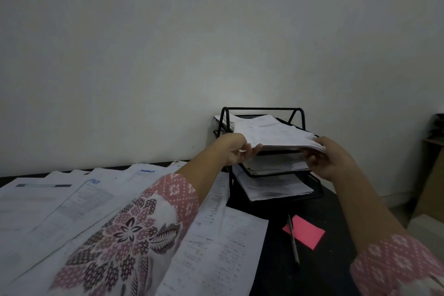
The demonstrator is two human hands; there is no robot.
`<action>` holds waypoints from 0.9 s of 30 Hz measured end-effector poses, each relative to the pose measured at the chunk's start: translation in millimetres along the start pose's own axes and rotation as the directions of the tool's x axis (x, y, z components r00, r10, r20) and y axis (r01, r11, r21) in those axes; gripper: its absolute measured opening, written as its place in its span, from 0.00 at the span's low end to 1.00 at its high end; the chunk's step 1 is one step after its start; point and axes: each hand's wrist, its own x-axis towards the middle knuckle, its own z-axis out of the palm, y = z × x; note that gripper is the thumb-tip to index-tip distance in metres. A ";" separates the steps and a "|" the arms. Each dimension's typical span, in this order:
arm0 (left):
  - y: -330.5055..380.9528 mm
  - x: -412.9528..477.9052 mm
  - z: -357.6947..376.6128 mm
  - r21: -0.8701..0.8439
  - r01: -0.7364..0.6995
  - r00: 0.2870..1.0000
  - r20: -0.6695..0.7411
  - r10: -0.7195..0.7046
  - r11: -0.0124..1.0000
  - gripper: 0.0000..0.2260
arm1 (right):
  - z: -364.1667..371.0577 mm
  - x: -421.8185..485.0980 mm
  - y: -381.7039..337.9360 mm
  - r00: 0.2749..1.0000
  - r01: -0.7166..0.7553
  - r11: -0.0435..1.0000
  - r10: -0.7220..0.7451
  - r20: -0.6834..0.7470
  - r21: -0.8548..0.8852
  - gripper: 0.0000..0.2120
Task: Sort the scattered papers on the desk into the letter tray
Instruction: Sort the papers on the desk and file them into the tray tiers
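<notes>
Paper stack (271,134) sits on the top tier of the letter tray (262,108), w/ its near edge running left-right between both hands and the rest reaching back twd the wall. Left hand (236,151) pinches the near-left corner btwn thumb and fingers; right hand (326,158) is curled round the near-right corner. Stack lies straight ahead of both, so my guess is the next move is a push away from the body, then let go. Scattered papers (72,199) lie on the table (276,276) to the left, under the left forearm, so the left hand is nearer for the next pick.
</notes>
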 end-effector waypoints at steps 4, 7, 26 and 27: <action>-1.8 -1.4 10.4 -0.047 -0.011 1.000 0.011 0.012 0.999 0.21 | -1.4 4.6 1.7 1.000 0.008 0.999 -0.007 -0.015 0.049 0.06; -2.5 0.0 11.7 -0.003 -0.037 0.999 -0.010 0.037 0.999 0.21 | 1.5 7.1 3.4 0.998 0.049 0.988 -0.042 -0.054 0.143 0.04; -37.5 51.7 -7.3 0.875 -0.374 0.788 0.126 0.602 0.307 0.15 | 20.0 57.6 -2.2 0.938 0.218 0.967 -0.244 -0.244 -0.128 0.06; -40.7 52.7 -8.5 0.880 -0.393 0.774 0.161 0.613 0.265 0.15 | 21.4 61.9 -3.9 0.932 0.219 0.964 -0.252 -0.261 -0.148 0.08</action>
